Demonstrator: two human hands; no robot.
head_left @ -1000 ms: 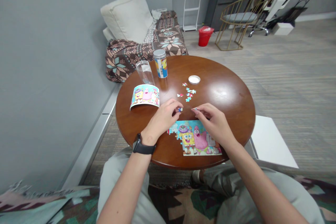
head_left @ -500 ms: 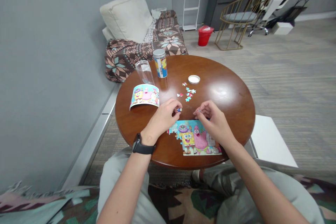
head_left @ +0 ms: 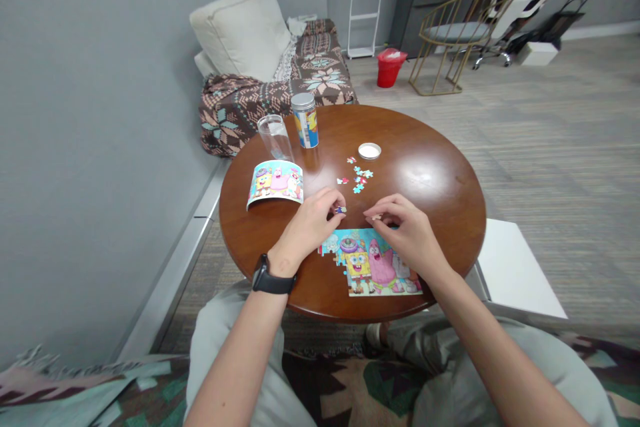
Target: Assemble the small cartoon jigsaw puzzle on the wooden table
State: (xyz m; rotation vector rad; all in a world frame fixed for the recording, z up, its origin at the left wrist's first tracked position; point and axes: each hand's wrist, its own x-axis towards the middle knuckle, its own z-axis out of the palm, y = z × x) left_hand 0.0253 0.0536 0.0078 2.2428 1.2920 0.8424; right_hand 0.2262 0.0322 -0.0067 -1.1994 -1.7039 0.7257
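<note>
A partly assembled cartoon jigsaw puzzle (head_left: 383,267) lies near the front edge of the round wooden table, its left side ragged. My left hand (head_left: 317,217) pinches a small bluish puzzle piece (head_left: 341,210) just above the puzzle's upper left corner. Over the puzzle's upper right part, my right hand (head_left: 403,227) is closed on another small puzzle piece (head_left: 376,217), pale on the side that shows. Several loose puzzle pieces (head_left: 361,180) lie beyond my hands. To the left a curved picture sheet (head_left: 276,183) shows the same cartoon scene.
On the table's far left stand a cartoon-printed tin (head_left: 305,121) and a clear cylinder (head_left: 275,137). A round lid (head_left: 369,151) lies behind the loose pieces. Farther off are a covered sofa (head_left: 320,60), a red bin (head_left: 391,68) and a gold-framed chair (head_left: 455,33).
My right hand has shifted slightly left and turned the piece in its fingers. The left hand has barely moved. In the background, the person at the white chair has shifted.
</note>
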